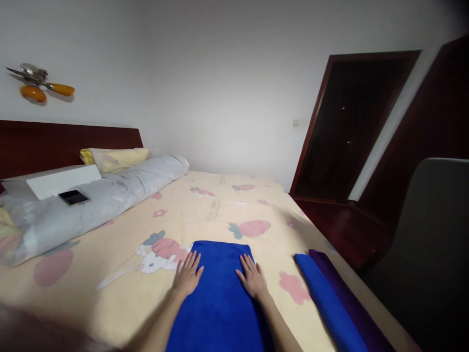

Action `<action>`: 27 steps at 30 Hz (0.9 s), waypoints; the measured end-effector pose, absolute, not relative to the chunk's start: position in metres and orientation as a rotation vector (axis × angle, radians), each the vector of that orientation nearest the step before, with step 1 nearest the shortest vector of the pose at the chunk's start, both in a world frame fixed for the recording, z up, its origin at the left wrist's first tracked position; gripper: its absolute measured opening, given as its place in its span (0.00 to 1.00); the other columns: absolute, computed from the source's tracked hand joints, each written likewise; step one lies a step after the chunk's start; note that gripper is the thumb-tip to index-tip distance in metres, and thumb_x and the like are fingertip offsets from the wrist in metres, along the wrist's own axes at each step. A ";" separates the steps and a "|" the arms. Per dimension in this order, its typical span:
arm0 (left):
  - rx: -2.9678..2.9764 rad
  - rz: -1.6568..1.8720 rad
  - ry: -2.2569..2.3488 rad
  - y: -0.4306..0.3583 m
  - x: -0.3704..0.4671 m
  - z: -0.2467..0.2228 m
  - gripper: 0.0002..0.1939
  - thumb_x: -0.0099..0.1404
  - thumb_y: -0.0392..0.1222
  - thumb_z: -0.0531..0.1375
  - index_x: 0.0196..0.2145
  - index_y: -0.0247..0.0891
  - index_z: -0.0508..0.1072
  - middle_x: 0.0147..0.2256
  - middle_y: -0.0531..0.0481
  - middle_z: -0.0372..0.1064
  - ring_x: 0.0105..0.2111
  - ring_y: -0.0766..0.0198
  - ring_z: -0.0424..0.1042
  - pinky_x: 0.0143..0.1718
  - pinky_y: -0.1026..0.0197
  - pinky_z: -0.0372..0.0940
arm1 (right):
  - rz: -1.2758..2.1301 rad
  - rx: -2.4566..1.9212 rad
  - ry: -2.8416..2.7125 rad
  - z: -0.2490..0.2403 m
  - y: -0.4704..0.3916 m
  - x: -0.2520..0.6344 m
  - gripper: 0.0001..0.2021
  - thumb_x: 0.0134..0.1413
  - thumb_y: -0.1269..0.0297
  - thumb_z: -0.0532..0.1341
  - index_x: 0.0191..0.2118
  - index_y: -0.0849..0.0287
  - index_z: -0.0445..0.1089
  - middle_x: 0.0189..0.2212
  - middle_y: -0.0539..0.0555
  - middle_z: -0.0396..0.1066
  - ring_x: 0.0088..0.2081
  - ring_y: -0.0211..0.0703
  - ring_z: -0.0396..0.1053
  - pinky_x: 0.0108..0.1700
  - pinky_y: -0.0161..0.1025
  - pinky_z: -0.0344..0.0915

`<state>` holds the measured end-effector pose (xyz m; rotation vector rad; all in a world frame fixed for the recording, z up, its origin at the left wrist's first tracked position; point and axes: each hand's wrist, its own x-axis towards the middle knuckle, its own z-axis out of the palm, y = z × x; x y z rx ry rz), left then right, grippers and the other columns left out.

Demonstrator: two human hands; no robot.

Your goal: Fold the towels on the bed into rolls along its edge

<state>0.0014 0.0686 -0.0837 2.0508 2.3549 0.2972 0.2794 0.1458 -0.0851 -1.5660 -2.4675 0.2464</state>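
Observation:
A blue cloth [220,288] lies flat in a long rectangle on the bed, running down to the bottom edge of the head view. On its left edge rests my left hand [188,275], palm down with the fingers spread. My right hand [252,277] lies on its right edge in the same way, fingers apart. Neither hand grips anything. To the right, a second, narrower blue cloth [328,303] lies alongside a dark purple cloth [351,298].
The bed's printed sheet [220,195] spreads around the cloths. A long grey bolster [120,195] at the left carries a phone [74,197] and a white box [64,181]. A dark chair back [432,244] stands at the right, and a door [351,127] behind.

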 end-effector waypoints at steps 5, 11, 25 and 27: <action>1.987 0.337 2.585 0.071 -0.024 -0.085 0.30 0.72 0.49 0.41 0.69 0.39 0.52 0.69 0.44 0.41 0.69 0.51 0.39 0.66 0.36 0.31 | 0.181 -1.709 -2.362 -0.083 0.158 0.288 0.35 0.66 0.46 0.43 0.69 0.66 0.46 0.69 0.60 0.40 0.70 0.51 0.38 0.69 0.56 0.35; 2.245 0.327 2.252 0.109 0.039 -0.081 0.30 0.71 0.41 0.41 0.69 0.38 0.50 0.69 0.46 0.41 0.69 0.57 0.42 0.67 0.44 0.41 | 0.340 -1.212 -2.597 -0.067 0.153 0.215 0.29 0.68 0.54 0.42 0.69 0.59 0.49 0.69 0.57 0.42 0.70 0.45 0.40 0.68 0.51 0.42; 1.894 0.303 2.439 0.092 -0.015 -0.041 0.29 0.73 0.49 0.42 0.69 0.43 0.48 0.69 0.47 0.37 0.69 0.52 0.38 0.65 0.35 0.36 | 0.216 -1.783 -2.333 -0.075 0.189 0.300 0.35 0.66 0.47 0.45 0.70 0.64 0.43 0.69 0.61 0.38 0.70 0.52 0.37 0.68 0.59 0.37; 2.057 0.417 2.323 0.065 -0.003 -0.041 0.29 0.73 0.48 0.43 0.69 0.47 0.47 0.69 0.48 0.38 0.69 0.52 0.41 0.65 0.35 0.41 | 0.155 -1.569 -2.353 -0.074 0.166 0.307 0.33 0.66 0.47 0.46 0.70 0.59 0.45 0.69 0.60 0.39 0.70 0.53 0.39 0.67 0.61 0.40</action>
